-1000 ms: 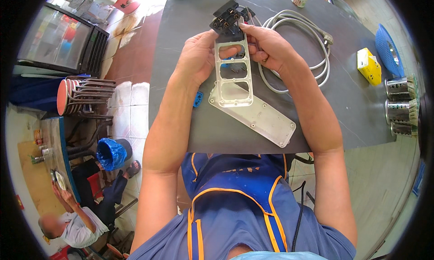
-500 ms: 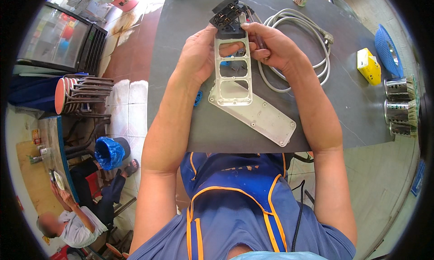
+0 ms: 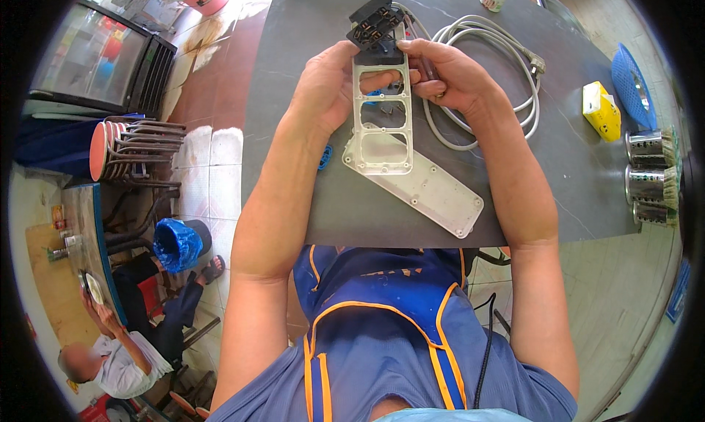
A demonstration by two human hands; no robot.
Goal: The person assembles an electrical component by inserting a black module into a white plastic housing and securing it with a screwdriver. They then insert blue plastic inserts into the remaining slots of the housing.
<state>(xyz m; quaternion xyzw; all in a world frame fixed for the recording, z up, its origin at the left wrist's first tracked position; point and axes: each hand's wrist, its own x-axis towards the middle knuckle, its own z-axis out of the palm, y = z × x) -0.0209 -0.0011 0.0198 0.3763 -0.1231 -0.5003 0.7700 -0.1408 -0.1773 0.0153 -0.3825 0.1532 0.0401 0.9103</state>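
Note:
My left hand [image 3: 323, 88] grips the upper left edge of a white power strip frame [image 3: 384, 100] with square cut-outs, fingers reaching behind it. My right hand [image 3: 461, 77] pinches its upper right edge, the thumb on a black socket block [image 3: 374, 27] at the frame's far end. That block is tilted and shows metal contacts. A slim dark stick [image 3: 429, 68], its kind unclear, lies under my right fingers. Beneath the frame's near end a white back cover [image 3: 429, 194] lies slantwise on the table. Small screws [image 3: 391, 111] show through a cut-out.
A coiled grey cable [image 3: 530, 114] with a plug [image 3: 537, 64] lies to the right. Beyond are a yellow tissue pack [image 3: 601, 112], a blue basket [image 3: 632, 84] and metal utensil holders [image 3: 646, 186]. A small blue piece [image 3: 325, 157] lies left. Another person [image 3: 132, 363] sits at the lower left.
The view has shifted slightly, so most things sit a little farther right. Both hands keep their hold on the frame, and the black block stays tilted at its far end.

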